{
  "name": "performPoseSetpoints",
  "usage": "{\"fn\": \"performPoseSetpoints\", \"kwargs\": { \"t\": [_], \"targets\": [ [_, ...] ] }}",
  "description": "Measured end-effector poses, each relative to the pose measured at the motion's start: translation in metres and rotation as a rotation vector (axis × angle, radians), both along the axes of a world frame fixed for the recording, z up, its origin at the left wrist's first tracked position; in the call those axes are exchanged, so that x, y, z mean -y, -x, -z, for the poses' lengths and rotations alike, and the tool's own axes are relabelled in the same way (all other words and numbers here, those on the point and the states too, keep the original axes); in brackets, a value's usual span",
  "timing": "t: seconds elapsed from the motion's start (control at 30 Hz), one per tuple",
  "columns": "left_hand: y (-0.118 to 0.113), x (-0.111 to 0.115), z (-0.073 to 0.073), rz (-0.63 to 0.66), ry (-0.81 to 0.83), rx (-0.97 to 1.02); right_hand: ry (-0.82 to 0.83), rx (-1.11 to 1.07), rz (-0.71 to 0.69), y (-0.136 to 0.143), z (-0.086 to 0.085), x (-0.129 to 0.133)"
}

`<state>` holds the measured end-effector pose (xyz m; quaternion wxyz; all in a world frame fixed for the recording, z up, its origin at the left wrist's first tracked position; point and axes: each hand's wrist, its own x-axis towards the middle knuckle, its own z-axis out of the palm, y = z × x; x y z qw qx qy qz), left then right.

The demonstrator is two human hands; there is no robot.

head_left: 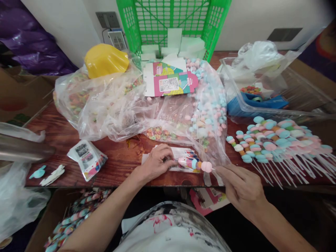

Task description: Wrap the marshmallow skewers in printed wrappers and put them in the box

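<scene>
Fingers of right hand (245, 185) clamp skewer (206, 167), part-sleeved; left hand (158, 161) at sleeve (185, 162), grip unclear; unsleeved pile (283, 134), right of frame.

Dim indoor light — glare on plastic, edges stretched.

No text is legible; print on the pink carton (157, 89), its white barcode label (169, 85) and the stacked packets (88, 157) appears too small.
</scene>
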<state>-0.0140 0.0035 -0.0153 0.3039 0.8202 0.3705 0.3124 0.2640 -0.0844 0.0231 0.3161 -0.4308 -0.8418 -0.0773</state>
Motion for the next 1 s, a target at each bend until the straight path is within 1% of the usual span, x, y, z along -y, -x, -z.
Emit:
{"fn": "performPoseSetpoints", "kwargs": {
  "t": [0.07, 0.13, 0.2, 0.23, 0.33, 0.43, 0.6, 0.67, 0.73, 0.87, 0.93, 1.0],
  "targets": [
    [-0.004, 0.002, -0.005, -0.022, -0.139, -0.029, -0.01, -0.018, -0.007, 0.001, -0.001, 0.002],
    [-0.008, 0.003, -0.011, 0.0, -0.268, -0.099, -0.006, -0.048, -0.029, 0.003, -0.001, 0.004],
    [-0.012, 0.002, -0.016, 0.056, -0.336, -0.19, -0.009, -0.081, -0.046, 0.007, 0.0, 0.005],
    [-0.014, 0.002, -0.018, 0.09, -0.335, -0.234, -0.025, -0.091, -0.05, 0.008, 0.0, 0.005],
    [-0.019, 0.005, -0.023, 0.13, -0.216, -0.343, -0.1, -0.04, -0.056, 0.012, -0.002, 0.005],
    [-0.023, 0.011, -0.029, 0.087, -0.073, -0.392, -0.162, 0.072, -0.079, 0.013, -0.009, 0.007],
    [-0.029, 0.018, -0.04, 0.028, 0.133, -0.291, -0.199, 0.19, -0.126, 0.011, -0.022, 0.017],
    [-0.031, 0.02, -0.042, 0.019, 0.19, -0.266, -0.206, 0.227, -0.137, 0.009, -0.026, 0.021],
    [-0.034, 0.022, -0.045, 0.04, 0.216, -0.254, -0.208, 0.247, -0.142, 0.007, -0.029, 0.023],
    [-0.039, 0.027, -0.05, 0.14, 0.204, -0.27, -0.173, 0.228, -0.13, 0.004, -0.032, 0.02],
    [-0.042, 0.03, -0.051, 0.194, 0.202, -0.277, -0.16, 0.205, -0.114, 0.003, -0.032, 0.018],
    [-0.044, 0.033, -0.05, 0.214, 0.214, -0.279, -0.157, 0.197, -0.098, 0.005, -0.033, 0.016]
  ]
}}
